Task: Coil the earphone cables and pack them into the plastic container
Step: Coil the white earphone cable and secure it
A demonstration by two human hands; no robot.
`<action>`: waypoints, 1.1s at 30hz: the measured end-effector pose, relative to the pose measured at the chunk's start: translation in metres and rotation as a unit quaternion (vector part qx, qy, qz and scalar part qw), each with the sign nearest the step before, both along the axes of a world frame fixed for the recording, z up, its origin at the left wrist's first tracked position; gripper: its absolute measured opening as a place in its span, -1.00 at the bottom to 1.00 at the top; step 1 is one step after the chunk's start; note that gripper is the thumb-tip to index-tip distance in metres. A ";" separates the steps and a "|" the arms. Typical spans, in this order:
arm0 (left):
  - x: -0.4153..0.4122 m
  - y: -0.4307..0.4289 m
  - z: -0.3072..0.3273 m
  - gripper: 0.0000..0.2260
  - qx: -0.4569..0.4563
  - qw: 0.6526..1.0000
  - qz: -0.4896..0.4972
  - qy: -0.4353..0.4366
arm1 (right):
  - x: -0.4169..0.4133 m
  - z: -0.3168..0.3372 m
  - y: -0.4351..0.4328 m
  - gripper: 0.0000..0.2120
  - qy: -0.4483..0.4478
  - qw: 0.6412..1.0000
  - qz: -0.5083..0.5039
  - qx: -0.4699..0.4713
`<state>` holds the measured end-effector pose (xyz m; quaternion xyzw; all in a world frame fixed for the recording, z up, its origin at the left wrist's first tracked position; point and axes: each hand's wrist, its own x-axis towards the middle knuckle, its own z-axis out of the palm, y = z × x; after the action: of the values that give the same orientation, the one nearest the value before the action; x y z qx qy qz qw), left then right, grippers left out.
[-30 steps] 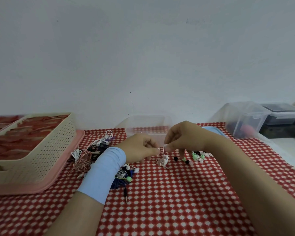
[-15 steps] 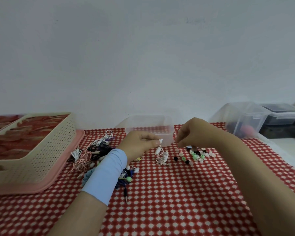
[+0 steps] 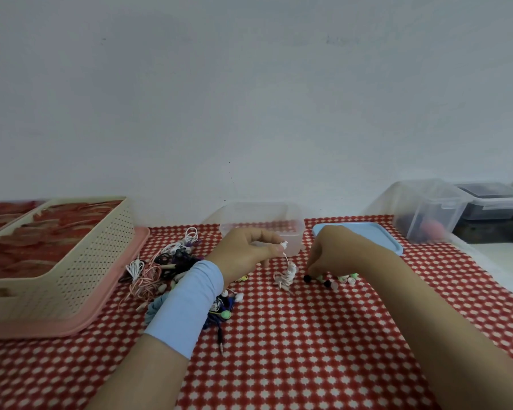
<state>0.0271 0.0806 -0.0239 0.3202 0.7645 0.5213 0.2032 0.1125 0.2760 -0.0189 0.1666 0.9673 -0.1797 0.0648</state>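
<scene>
Head view: the coiling step seems nearly done; the white earphone cable [image 3: 288,275] lies bundled on the counter [image 3: 308,350], just before the plastic container [image 3: 292,226]; the left hand [image 3: 246,250] pinches its raised earbud end; the right hand [image 3: 335,253] curls down among loose ear tips [image 3: 342,279], and I cannot tell whether it holds one; next, tuck that end and lift the bundle in.

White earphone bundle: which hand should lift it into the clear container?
Left hand: its fingers pinch the white earphone bundle by one end, near the clear container; right hand is among loose ear tips.
</scene>
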 end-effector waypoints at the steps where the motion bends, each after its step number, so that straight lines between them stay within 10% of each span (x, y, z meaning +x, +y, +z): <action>1: 0.000 0.000 0.000 -0.91 0.006 1.000 -0.002 -0.005 | 0.003 0.004 0.000 -0.97 0.012 1.000 0.007 -0.023; 12: -0.003 0.000 -0.001 -0.89 0.040 0.998 -0.007 -0.037 | 0.020 0.037 -0.018 -0.86 0.185 0.915 0.019 -0.357; 33: -0.007 -0.003 -0.006 -0.86 0.107 0.991 -0.023 -0.083 | 0.008 0.020 -0.020 -0.83 0.160 0.850 -0.011 -0.502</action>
<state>0.0200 0.0780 -0.0300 0.3131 0.6773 0.6200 0.2425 0.1205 0.2564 0.0012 0.0909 0.7406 -0.6656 -0.0181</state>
